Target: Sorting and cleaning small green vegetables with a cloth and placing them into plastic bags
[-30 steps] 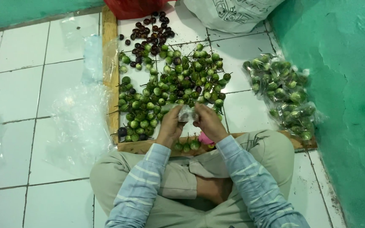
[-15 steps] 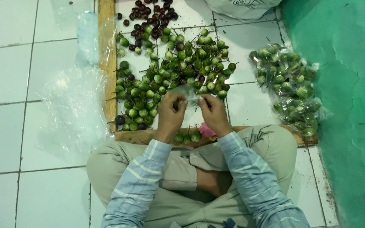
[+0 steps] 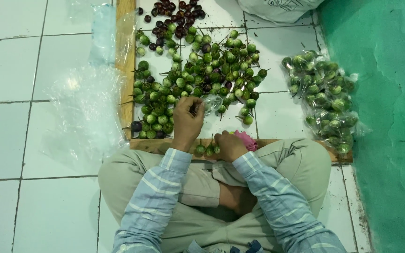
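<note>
Left hand (image 3: 187, 122) pinches a clear plastic bag (image 3: 210, 103) at the eggplant pile's (image 3: 198, 75) six-o'clock edge; right hand (image 3: 230, 146), curled, rests against the wooden frame (image 3: 158, 145).

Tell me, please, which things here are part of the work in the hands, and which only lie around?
In the work:
left hand, holding a small clear bag
right hand, by a few green fruits
loose green fruit pile

Lying about:
filled bags
empty plastic bags
dark purple fruits
white sack
</note>
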